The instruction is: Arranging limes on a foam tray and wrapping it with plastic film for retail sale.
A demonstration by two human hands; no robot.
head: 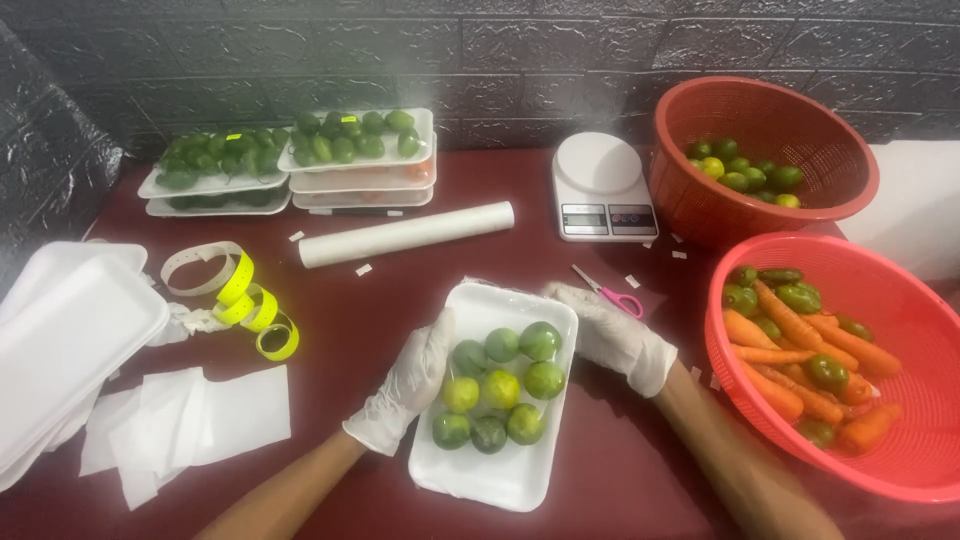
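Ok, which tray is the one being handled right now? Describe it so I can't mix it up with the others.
Start at the dark red table and look at its near edge, between the two gloved hands, left hand and right hand. The white foam tray there holds nine loose limes. Unlike the stacked trays by the wall, it lies alone.

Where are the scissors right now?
In the head view, the pink-handled scissors lie on the dark red table just beyond the gloved right hand, in front of the white kitchen scale and left of the carrot basket.
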